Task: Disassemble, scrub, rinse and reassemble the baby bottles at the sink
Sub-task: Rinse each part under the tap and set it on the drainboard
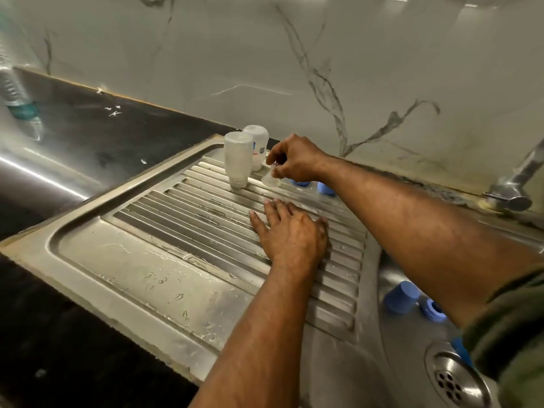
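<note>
The right hand, in the upper middle of the frame, is curling its fingers downward and pinching a small clear nipple just above the ribbed drainboard. The left hand, lower and near the centre, is lying flat on the ribs with its fingers spread and straight, holding nothing.

Just left of the pinching fingers, two translucent bottles are standing upside down on the drainboard, one partly behind the other; the rear one is showing a small printed mark. Right of the fingers, partly hidden by the right forearm, two blue rings are sitting on the steel near the wall.

The drainboard is brushed stainless steel, grooved in parallel ridges with a raised rim, and water droplets are glistening on its flat lower left part. To the lower right the sink basin is dropping away, with a round perforated drain at the bottom edge and a blue cap and another blue ring lying inside. A metal tap is jutting in at the right edge. The dark tabletop is surrounding the steel, and a glossy white marble-veined wall is filling the top of the frame. A clear plastic water bottle is blurring at the upper left.
</note>
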